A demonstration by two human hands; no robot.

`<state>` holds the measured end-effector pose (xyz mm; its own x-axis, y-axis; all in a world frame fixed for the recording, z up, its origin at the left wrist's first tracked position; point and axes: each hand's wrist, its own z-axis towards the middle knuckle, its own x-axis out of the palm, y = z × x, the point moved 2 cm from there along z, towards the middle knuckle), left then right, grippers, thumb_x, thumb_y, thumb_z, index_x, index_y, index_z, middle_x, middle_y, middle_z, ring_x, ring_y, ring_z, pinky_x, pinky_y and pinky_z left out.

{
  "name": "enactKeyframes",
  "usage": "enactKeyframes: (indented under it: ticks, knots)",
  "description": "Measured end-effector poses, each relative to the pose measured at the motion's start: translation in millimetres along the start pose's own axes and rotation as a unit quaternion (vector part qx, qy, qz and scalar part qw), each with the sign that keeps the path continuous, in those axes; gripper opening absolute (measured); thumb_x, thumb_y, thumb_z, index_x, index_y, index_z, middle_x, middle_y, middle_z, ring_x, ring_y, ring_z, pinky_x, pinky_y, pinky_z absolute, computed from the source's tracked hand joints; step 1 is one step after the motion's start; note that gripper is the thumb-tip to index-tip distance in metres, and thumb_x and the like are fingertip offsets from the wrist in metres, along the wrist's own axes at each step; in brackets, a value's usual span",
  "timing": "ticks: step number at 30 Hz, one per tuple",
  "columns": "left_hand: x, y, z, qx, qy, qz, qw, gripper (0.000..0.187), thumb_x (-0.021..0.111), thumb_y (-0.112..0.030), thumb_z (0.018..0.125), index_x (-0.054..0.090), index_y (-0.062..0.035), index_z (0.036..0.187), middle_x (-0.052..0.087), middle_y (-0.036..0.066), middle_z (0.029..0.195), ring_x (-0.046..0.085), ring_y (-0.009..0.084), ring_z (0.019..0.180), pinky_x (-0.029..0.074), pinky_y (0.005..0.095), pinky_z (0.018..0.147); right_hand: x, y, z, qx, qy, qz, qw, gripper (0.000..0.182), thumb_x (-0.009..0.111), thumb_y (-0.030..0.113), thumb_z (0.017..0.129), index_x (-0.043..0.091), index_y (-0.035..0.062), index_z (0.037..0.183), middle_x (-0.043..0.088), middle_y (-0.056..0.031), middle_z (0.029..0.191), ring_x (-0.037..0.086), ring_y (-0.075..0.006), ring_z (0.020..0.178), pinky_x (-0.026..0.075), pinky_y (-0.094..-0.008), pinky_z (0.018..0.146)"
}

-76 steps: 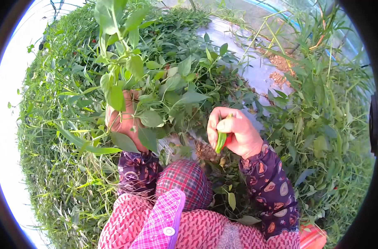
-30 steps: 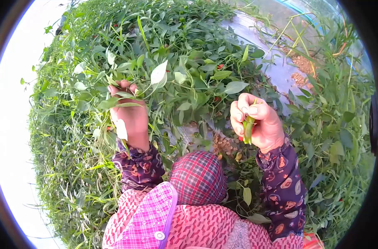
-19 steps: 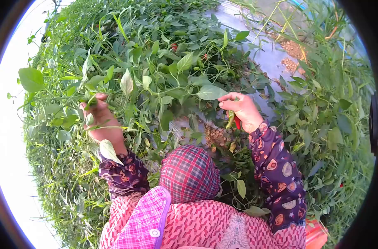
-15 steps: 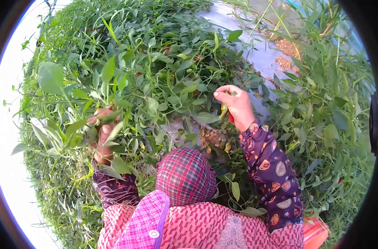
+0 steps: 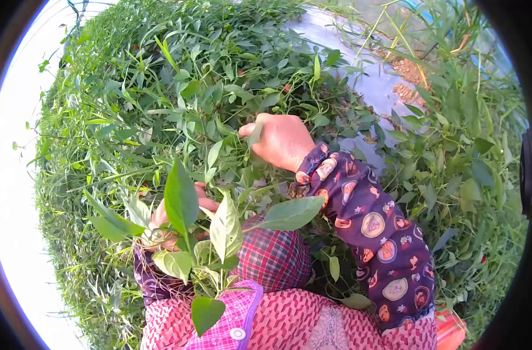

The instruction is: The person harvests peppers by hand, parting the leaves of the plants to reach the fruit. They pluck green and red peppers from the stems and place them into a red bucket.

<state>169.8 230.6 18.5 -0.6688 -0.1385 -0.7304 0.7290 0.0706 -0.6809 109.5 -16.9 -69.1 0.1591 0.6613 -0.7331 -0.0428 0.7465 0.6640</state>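
Observation:
My right hand (image 5: 282,140) reaches into the pepper plants (image 5: 219,87), back turned up, with fingers curled in beside a leaf. What lies within those fingers is hidden. Lower left, my left hand (image 5: 161,221) is partly covered by a leafy stem (image 5: 216,262) that rises close to the camera. Its fingers bend around the stem, though the exact grip is screened by leaves. Thin, root-like strands show below that hand, near the dark sleeve. Small red peppers (image 5: 287,88) dot the foliage beyond my right hand.
Pale plastic sheeting (image 5: 388,96) with clumps of brown soil (image 5: 407,71) runs along the upper right. Dense plants (image 5: 464,186) stand on the right. A rounded plaid cloth shape (image 5: 272,256) is below my hands. An orange-red container (image 5: 450,332) sits at lower right.
My right hand has moved left and up into the foliage; the small green and red peppers seen in it earlier are now hidden. The leafy stem at my left hand has swung right and toward me.

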Motion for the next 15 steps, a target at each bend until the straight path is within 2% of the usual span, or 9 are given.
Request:
enactKeyframes:
  ticks: [2,4,6,7,8,10,11,14,15]
  knots:
    - [-10.5,-18.1,19.1,-0.042,0.082,-0.121,0.988,0.048,0.075,-0.011,0.076,0.060,-0.0013,0.121,0.060,0.015,0.122,0.062,0.0234,0.093,0.046,0.0431,0.097,-13.5,16.2,-21.5,-0.078,-0.115,-0.117,0.983,0.011,0.063,0.019,0.076,0.062,0.0130,0.085,0.052,-0.0045,0.070,0.060,-0.0248,0.063,0.048,-0.0378,0.058]
    - [-17.5,-15.0,32.6,-0.053,0.134,-0.211,0.967,0.060,0.067,-0.012,0.082,0.046,-0.0024,0.136,0.050,0.020,0.134,0.057,0.0284,0.099,0.044,0.0422,0.096,-22.2,33.4,-39.2,-0.100,-0.138,-0.174,0.970,0.010,0.061,0.018,0.075,0.057,0.0105,0.080,0.050,-0.0027,0.070,0.060,-0.0209,0.065,0.047,-0.0352,0.059]
    - [-13.4,-8.3,45.1,-0.181,0.053,-0.333,0.924,0.061,0.069,-0.017,0.084,0.044,-0.0030,0.139,0.053,0.019,0.132,0.058,0.0218,0.097,0.046,0.0356,0.091,-33.7,55.9,-55.8,-0.105,-0.133,-0.185,0.968,0.012,0.059,0.017,0.075,0.058,0.0083,0.082,0.049,-0.0017,0.070,0.059,-0.0180,0.067,0.046,-0.0329,0.061]
    - [-19.6,-20.7,62.6,-0.283,0.070,-0.256,0.922,0.057,0.068,-0.017,0.086,0.045,-0.0032,0.137,0.061,0.016,0.120,0.058,0.0169,0.091,0.047,0.0309,0.082,-40.1,66.7,-60.9,-0.120,-0.114,-0.187,0.968,0.012,0.060,0.018,0.075,0.058,0.0083,0.081,0.049,-0.0017,0.070,0.059,-0.0180,0.067,0.046,-0.0332,0.061]
    - [-18.7,-32.9,76.1,-0.216,0.069,-0.112,0.967,0.050,0.067,-0.011,0.086,0.051,0.0005,0.132,0.066,0.010,0.106,0.061,0.0173,0.085,0.049,0.0324,0.078,-42.8,75.8,-65.5,-0.136,-0.094,-0.188,0.968,0.012,0.060,0.018,0.074,0.059,0.0082,0.080,0.049,-0.0017,0.070,0.059,-0.0180,0.067,0.046,-0.0336,0.061]
    - [1.3,-33.1,94.3,-0.031,0.085,0.116,0.989,0.043,0.070,-0.009,0.079,0.060,-0.0022,0.120,0.065,0.010,0.086,0.060,0.0258,0.078,0.048,0.0354,0.073,-44.2,80.4,-70.2,-0.120,-0.096,-0.180,0.972,0.015,0.063,0.020,0.074,0.060,0.0069,0.081,0.050,-0.0023,0.070,0.058,-0.0188,0.066,0.046,-0.0340,0.062]
    - [3.4,-30.8,97.9,-0.023,0.132,0.078,0.988,0.033,0.069,-0.005,0.074,0.065,-0.0041,0.106,0.063,0.011,0.080,0.058,0.0318,0.073,0.047,0.0384,0.069,-48.9,77.8,-71.7,-0.092,-0.069,-0.115,0.987,0.017,0.065,0.020,0.073,0.061,0.0063,0.081,0.049,-0.0028,0.069,0.058,-0.0203,0.065,0.046,-0.0348,0.060]
    - [10.7,-19.4,92.5,-0.003,0.114,-0.007,0.993,0.022,0.069,-0.001,0.073,0.067,-0.0034,0.094,0.064,0.008,0.076,0.058,0.0294,0.072,0.046,0.0386,0.067,-57.5,61.7,-73.6,-0.028,-0.025,0.032,0.999,0.021,0.070,0.023,0.075,0.067,0.0047,0.085,0.055,-0.0043,0.068,0.059,-0.0180,0.063,0.046,-0.0340,0.057]
    - [12.2,-15.1,91.5,0.009,0.122,-0.028,0.992,0.020,0.070,0.000,0.073,0.068,-0.0037,0.093,0.064,0.008,0.075,0.059,0.0282,0.071,0.045,0.0385,0.067,-54.7,53.5,-71.6,0.067,0.091,0.190,0.975,0.021,0.069,0.025,0.078,0.068,0.0046,0.085,0.059,-0.0046,0.069,0.059,-0.0141,0.064,0.046,-0.0323,0.056]
